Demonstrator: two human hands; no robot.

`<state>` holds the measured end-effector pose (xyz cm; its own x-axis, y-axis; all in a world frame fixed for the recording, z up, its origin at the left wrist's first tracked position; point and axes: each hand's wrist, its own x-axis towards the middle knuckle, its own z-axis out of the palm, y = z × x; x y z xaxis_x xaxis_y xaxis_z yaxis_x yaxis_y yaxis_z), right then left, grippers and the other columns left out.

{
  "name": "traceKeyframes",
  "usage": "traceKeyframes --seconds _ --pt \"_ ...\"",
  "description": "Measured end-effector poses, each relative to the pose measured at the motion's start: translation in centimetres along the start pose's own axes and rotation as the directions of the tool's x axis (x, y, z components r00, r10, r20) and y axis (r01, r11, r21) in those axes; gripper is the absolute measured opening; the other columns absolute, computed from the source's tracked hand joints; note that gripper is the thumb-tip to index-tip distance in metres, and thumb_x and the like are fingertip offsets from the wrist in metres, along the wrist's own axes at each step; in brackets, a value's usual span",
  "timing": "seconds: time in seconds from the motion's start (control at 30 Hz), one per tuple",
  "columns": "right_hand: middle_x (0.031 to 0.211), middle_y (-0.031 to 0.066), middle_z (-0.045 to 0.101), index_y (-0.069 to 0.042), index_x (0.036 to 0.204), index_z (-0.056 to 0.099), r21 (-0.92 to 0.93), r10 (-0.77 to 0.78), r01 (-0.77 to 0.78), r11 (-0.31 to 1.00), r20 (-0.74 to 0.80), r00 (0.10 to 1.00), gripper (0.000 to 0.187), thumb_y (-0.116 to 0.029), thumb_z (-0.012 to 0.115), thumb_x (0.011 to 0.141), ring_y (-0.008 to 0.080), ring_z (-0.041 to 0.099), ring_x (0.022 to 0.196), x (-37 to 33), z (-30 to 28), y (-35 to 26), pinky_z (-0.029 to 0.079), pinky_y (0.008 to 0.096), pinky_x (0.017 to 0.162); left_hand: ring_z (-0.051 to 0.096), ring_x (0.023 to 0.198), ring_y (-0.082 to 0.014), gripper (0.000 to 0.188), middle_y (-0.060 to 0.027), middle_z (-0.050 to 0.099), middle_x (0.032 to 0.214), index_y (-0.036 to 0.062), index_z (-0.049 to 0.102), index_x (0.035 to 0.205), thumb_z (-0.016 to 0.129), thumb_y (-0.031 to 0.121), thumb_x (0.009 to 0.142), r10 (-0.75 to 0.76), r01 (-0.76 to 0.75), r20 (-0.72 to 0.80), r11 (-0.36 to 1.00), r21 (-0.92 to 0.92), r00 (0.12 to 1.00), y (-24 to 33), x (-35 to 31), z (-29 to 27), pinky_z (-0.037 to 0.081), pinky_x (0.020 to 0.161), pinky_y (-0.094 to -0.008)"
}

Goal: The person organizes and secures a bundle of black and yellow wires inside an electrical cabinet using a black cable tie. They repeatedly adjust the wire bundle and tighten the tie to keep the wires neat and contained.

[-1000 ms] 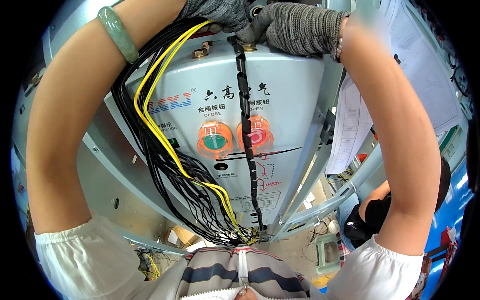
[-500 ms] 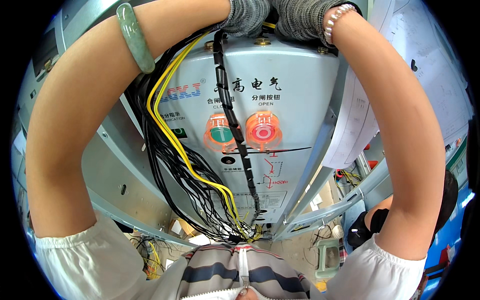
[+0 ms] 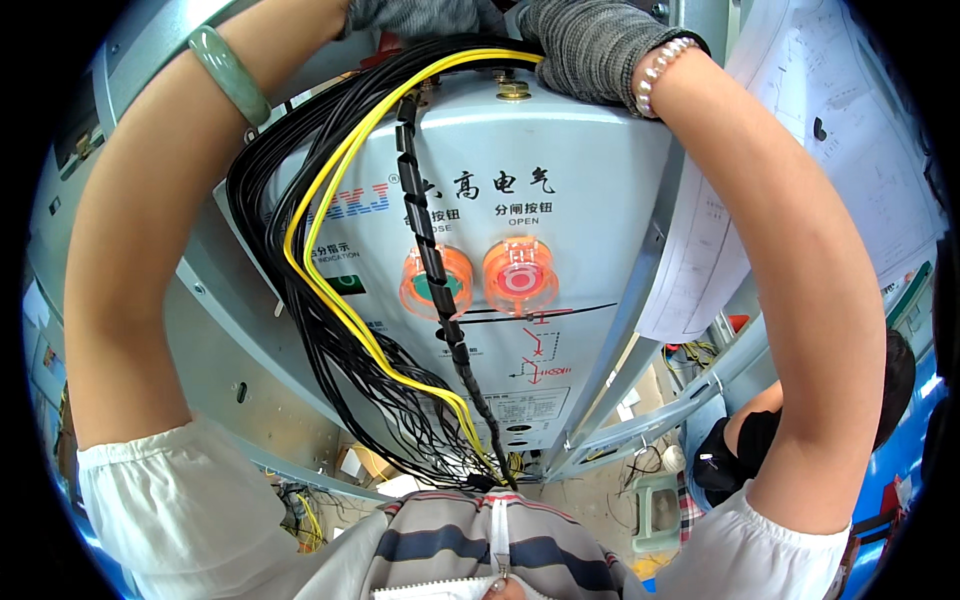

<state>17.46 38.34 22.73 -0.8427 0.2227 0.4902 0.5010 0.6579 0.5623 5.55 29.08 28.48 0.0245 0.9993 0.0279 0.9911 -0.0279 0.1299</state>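
A tall pale-grey metal switchgear cabinet [image 3: 590, 180] fills the view, its front carrying two round orange push-buttons [image 3: 478, 282]; a thick bundle of black and yellow wires [image 3: 320, 300] loops down its left face from the top edge; beside it hangs a black spiral-wrapped cable [image 3: 435, 270]; the grey-gloved right hand [image 3: 585, 50] rests on the cabinet top where the wires begin, grip unclear; the gloved left hand [image 3: 415, 15] sits at the frame's rim, grip hidden; a green bangle [image 3: 230, 75] circles the left wrist.

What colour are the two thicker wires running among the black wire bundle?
Yellow wires, clearest in the head view.
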Motion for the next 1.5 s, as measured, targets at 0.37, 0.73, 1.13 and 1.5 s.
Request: traceKeyframes --seconds 0.37,0.73,1.13,1.5 --pt "0.091 0.0225 0.067 0.0 0.093 0.07 0.187 0.061 -0.082 0.979 0.117 0.991 0.023 -0.011 0.063 0.074 0.035 0.065 0.089 -0.6 -1.3 1.0 0.052 0.0402 0.08 0.059 0.106 -0.0258 0.038 -0.0179 0.062 0.118 0.0065 0.057 0.123 0.056 0.023 0.089 0.3 -0.251 -0.052 0.869 0.428 0.952 -2.2 4.0 1.3 0.043 0.095 -0.0351" --pt "0.096 0.0236 0.066 0.001 0.096 0.068 0.237 0.231 -0.282 0.93 0.221 0.948 0.03 -0.021 0.055 0.081 0.0367 0.062 0.096 -0.5 -2.3 0.9 0.048 0.0392 0.086 0.063 0.073 -0.0163 0.015 -0.0082 0.068 0.082 0.0006 0.067 0.092 0.06 0.013 0.089 0.113 -0.224 -0.201 0.667 -0.711 0.973 -1.8 4.2 3.2 0.051 0.066 -0.0283" --pt "0.087 0.023 0.065 -0.001 0.088 0.068 0.307 0.201 -0.199 0.931 0.024 0.979 0.032 -0.029 0.053 0.087 0.0375 0.063 0.085 -1.5 -2.2 -0.3 0.049 0.0438 0.079 0.061 0.083 -0.0154 0.034 -0.0108 0.066 0.088 -0.0026 0.063 0.109 0.066 0.022 0.086 0.367 -0.438 -0.465 0.897 -0.052 0.806 -0.3 -9.3 3.1 0.051 0.075 -0.0294" --pt "0.089 0.0212 0.065 0.001 0.105 0.064 0.255 0.174 -0.125 0.959 -0.18 0.968 0.03 -0.024 0.052 0.092 0.0339 0.065 0.085 -0.4 0.3 -0.4 0.05 0.0406 0.084 0.059 0.069 -0.0256 0.01 -0.0097 0.056 0.075 0.0036 0.056 0.087 0.062 0.005 0.079 0.347 0.163 -0.827 0.876 0.455 0.442 -2.3 -11.8 4.0 0.048 0.061 -0.0368"
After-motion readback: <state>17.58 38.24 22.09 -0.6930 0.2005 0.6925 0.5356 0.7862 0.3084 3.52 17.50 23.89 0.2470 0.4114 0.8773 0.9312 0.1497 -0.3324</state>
